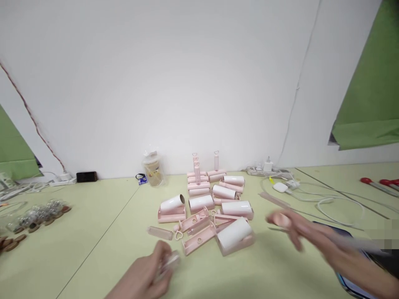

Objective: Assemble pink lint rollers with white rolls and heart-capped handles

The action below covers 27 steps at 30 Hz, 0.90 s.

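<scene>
My left hand point(149, 270) is closed around a small clear plastic piece point(171, 262), blurred and partly covered by the fingers. My right hand point(289, 226) hangs over the table at the right, smeared by motion; whether it holds anything cannot be made out. Between the hands lies a group of pale pink plastic holders, among them an open trough-shaped holder point(199, 240). White rolls, such as the nearest white roll point(235, 234), rest on several of them. A translucent pink tube point(160, 233) and a heart-shaped pink loop point(178, 235) lie just beyond my left hand.
Slim pink bottles point(197, 172) stand upright at the back. A bagged drink cup point(153, 170) is against the wall. White cables and a charger point(280, 187) lie at right, near a tablet-like device point(341, 278). Clear round items point(43, 214) sit at far left.
</scene>
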Available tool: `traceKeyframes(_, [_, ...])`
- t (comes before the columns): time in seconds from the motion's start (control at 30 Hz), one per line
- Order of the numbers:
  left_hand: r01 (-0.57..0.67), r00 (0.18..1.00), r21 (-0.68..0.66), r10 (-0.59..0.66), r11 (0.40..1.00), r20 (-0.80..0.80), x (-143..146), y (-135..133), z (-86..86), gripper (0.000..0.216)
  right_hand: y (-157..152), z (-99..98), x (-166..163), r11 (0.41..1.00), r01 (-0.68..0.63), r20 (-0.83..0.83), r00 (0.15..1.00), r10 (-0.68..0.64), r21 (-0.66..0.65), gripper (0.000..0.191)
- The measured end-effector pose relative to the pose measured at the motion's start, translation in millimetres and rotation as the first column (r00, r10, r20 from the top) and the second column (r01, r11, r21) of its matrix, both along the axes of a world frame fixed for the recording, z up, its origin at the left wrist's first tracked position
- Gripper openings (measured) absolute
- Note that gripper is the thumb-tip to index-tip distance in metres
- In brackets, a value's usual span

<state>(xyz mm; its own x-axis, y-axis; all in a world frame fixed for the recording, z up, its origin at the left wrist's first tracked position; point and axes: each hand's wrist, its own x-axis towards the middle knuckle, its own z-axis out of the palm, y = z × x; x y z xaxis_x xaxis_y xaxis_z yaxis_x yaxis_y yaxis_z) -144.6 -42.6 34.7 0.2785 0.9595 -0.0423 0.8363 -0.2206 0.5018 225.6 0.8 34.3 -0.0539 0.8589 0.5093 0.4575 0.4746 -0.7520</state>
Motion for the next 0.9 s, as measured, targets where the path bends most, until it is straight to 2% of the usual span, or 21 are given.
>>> traceKeyframes(0.03, [0.055, 0.998, 0.069, -0.052, 0.996, -0.042, 15.4, 8.9, -2.8, 0.012, 17.5, 7.6, -14.9, 0.988, -0.107, 0.034, 0.993, 0.111, -0.107, 0.043])
traceKeyframes(0.07, [0.099, 0.992, 0.157, -0.087, 0.983, -0.086, 32.0, 19.0, -6.9, 0.013, 35.4, 11.9, -32.2, 0.972, -0.178, 0.02, 0.983, 0.183, -0.156, 0.046])
traceKeyframes(0.13, [0.168, 0.976, 0.343, -0.107, 0.924, -0.189, 62.7, 40.2, -17.9, 0.019, 68.8, 10.7, -69.4, 0.95, -0.248, 0.009, 0.967, 0.254, -0.19, 0.048])
traceKeyframes(0.2, [0.206, 0.951, 0.477, -0.06, 0.855, -0.302, 83.8, 59.1, -31.5, 0.03, 93.8, 0.8, -102.0, 0.939, -0.287, 0.027, 0.955, 0.297, -0.19, 0.051])
traceKeyframes(0.3, [0.229, 0.914, 0.567, 0.026, 0.791, -0.405, 95.0, 77.6, -54.1, 0.033, 111.5, -13.7, -128.6, 0.917, -0.332, 0.047, 0.935, 0.351, -0.222, 0.053])
traceKeyframes(0.4, [0.204, 0.918, 0.611, 0.068, 0.765, -0.391, 93.3, 82.7, -73.1, 0.036, 115.0, -15.1, -130.6, 0.903, -0.348, 0.065, 0.925, 0.375, -0.253, 0.052])
traceKeyframes(0.57, [0.215, 0.944, 0.607, -0.004, 0.765, -0.329, 88.2, 74.3, -96.5, 0.074, 134.8, 0.0, -127.5, 0.94, -0.248, 0.078, 0.959, 0.272, -0.233, 0.047])
traceKeyframes(0.63, [0.172, 0.954, 0.592, 0.015, 0.787, -0.298, 86.0, 71.6, -105.4, 0.08, 152.5, 4.7, -133.9, 0.957, -0.169, 0.099, 0.975, 0.197, -0.235, 0.042])
traceKeyframes(0.7, [0.124, 0.961, 0.566, 0.043, 0.815, -0.273, 83.3, 72.0, -110.8, 0.076, 171.8, 6.8, -144.2, 0.966, -0.092, 0.143, 0.981, 0.129, -0.24, 0.032])
traceKeyframes(0.77, [0.13, 0.964, 0.541, 0.022, 0.831, -0.266, 80.4, 76.0, -110.7, 0.067, 188.8, 6.7, -156.2, 0.968, -0.02, 0.204, 0.976, 0.072, -0.249, 0.029])
traceKeyframes(0.9, [0.174, 0.961, 0.551, -0.017, 0.816, -0.278, 77.1, 92.4, -99.5, 0.05, 208.9, 4.5, -176.0, 0.955, 0.118, 0.334, 0.942, -0.02, -0.274, 0.03])
